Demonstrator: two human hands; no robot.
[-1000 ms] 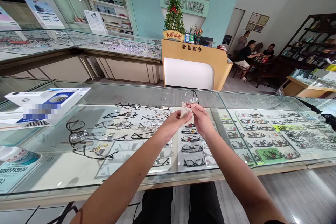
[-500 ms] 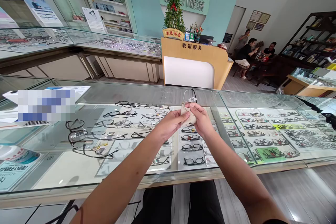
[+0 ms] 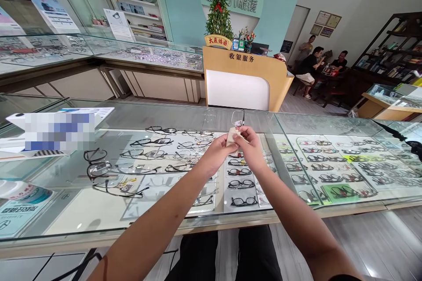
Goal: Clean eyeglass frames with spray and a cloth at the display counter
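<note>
Cloth: cream (image 3: 232, 135), bunched between both hands, above the glass counter (image 3: 158, 116).
Left hand (image 3: 216, 153): pinching the cloth, thumb on top.
Right hand (image 3: 252, 145): closed on the cloth — thumb pressed across it.
Glasses (image 3: 243, 118): tagged, jutting just beyond the fingers — which fingers grip them, I cannot tell.
Counter: black frames (image 3: 241, 184) below, white bottle (image 3: 28, 193) at left.

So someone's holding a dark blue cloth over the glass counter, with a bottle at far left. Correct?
Not quite: the head view shows the cloth is cream, not dark blue. It is held over the glass counter, with a bottle at far left.
</note>
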